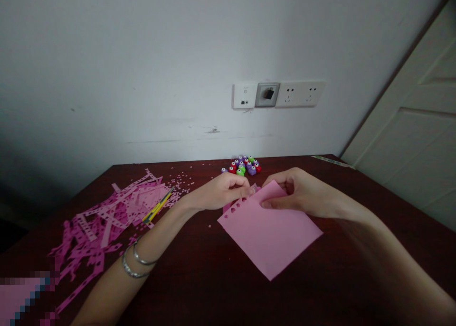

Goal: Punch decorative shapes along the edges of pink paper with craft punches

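A pink paper sheet (270,233) lies on the dark red table (199,278), with a row of small punched holes along its upper left edge. My left hand (223,190) is closed at that punched edge, gripping something small I cannot make out. My right hand (299,193) pinches the sheet's far corner, thumb on top. Two silver bangles (137,262) ring my left wrist.
A heap of punched pink paper strips (103,224) covers the table's left side, with a yellow utility knife (156,207) on it and pink confetti scattered near. Several small coloured craft punches (244,165) stand by the wall. Wall sockets (278,94) above; a door (416,141) at right.
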Action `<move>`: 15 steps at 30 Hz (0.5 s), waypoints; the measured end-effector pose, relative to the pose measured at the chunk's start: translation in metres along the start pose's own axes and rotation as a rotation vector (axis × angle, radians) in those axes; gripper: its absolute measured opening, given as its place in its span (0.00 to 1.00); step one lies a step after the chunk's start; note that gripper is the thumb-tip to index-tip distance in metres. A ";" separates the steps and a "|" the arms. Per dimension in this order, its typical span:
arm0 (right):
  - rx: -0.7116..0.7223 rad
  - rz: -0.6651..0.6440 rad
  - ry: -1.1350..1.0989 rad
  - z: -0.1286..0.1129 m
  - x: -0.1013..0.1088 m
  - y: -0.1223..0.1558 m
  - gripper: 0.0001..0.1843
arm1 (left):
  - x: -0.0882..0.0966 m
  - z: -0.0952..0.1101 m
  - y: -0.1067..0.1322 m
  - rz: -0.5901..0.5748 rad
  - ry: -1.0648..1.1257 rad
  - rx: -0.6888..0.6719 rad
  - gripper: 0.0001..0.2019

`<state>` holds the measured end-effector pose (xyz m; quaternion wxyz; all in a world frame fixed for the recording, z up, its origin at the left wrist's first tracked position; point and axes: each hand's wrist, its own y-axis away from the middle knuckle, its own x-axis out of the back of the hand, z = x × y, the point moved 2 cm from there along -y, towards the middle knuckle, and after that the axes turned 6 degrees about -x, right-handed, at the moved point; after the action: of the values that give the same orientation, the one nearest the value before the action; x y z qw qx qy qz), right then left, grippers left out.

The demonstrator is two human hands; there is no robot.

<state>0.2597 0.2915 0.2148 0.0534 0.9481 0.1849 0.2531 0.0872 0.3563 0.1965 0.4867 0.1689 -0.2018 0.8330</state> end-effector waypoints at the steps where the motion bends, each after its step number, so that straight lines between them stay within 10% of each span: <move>1: -0.002 -0.002 0.004 0.000 0.000 0.000 0.12 | 0.000 0.000 0.000 -0.005 -0.004 -0.002 0.16; 15: -0.022 0.082 0.064 0.002 0.008 0.002 0.13 | 0.013 0.001 0.001 0.090 -0.038 0.047 0.16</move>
<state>0.2680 0.2929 0.2174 0.0473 0.9457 0.1445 0.2873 0.0801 0.3650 0.2036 0.4407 0.1868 -0.1986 0.8552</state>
